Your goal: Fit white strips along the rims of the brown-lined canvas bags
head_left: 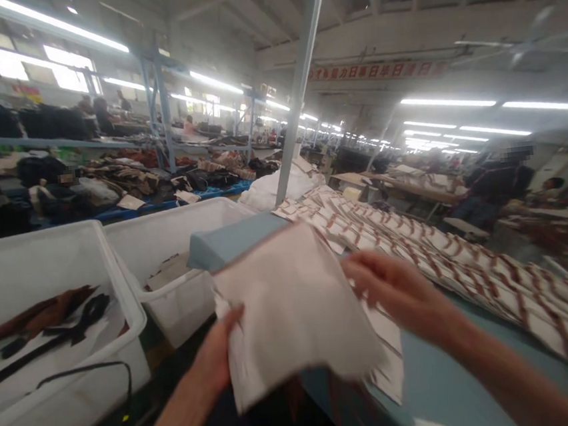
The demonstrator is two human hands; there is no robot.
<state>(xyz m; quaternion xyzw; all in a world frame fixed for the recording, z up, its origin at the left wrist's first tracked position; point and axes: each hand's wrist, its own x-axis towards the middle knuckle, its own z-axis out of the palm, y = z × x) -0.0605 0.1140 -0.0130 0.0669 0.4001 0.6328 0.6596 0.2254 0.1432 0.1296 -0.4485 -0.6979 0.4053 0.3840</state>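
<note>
Cloth and grip: the pale cloth piece (293, 306) is held up in front of the body, between the two hands, above the near edge of the blue table (441, 385).
Left hand: the left hand (217, 357) is clamped on the cloth's lower left edge, with the thumb laid over the front face and the fingers hidden behind.
Right hand: the right hand (392, 289) is set against the cloth's right edge. The fingers are curled toward it, but whether the edge is pinched cannot be told through the blur.
Cloth, material: a thin, limp, off-white sheet with a faint pink tint. It is roughly rectangular and tilted, its top corner raised to the right.
Under the cloth: further pale pieces (386, 364) are seen hanging below its lower right corner.
Arms: both forearms are bare and reach in from the bottom of the view — the left rising from below, the right stretched in from the lower right corner.
Table top: long overlapped rows of small pieces (470, 269), white with reddish-brown edges, are laid across it and run away to the right.
Left side: two white plastic bins (120, 282) are stood side by side. Dark strips (48, 323) lie in the nearer one, and a black cable (103, 368) is looped over its wall.
Behind: a grey metal post (297, 91) rises at a slant — a seated person (492, 186) is glimpsed far right.
</note>
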